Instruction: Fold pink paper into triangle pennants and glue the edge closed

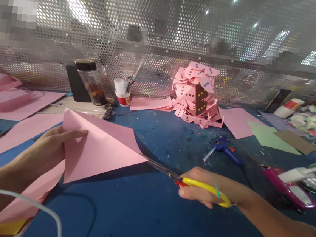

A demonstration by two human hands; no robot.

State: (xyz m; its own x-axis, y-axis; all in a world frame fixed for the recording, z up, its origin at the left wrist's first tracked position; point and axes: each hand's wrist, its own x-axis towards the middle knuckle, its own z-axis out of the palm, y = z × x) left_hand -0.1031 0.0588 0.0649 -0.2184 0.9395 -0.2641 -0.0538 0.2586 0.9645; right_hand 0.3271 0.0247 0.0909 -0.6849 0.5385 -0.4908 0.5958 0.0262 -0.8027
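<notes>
My left hand (54, 141) pinches a folded sheet of pink paper (97, 153) at its left side, thumb on top. The sheet is raised off the blue table and narrows to a point on the right. My right hand (199, 184) is wrapped round the handles of scissors (166, 169) with yellow and red grips. The blades reach left to the paper's pointed corner; part of them is hidden behind it, so I cannot tell how far they are parted. More pink sheets (35, 192) lie under my left forearm.
A pile of dotted pink paper pieces (191, 95) stands at the back of the blue table (135, 215). Right of it lie a blue glue gun (226, 147), green paper (272, 137) and a magenta device (290, 186). A jar (93, 84) and brush cup (123, 97) stand back left. A white cable (23, 198) crosses in front.
</notes>
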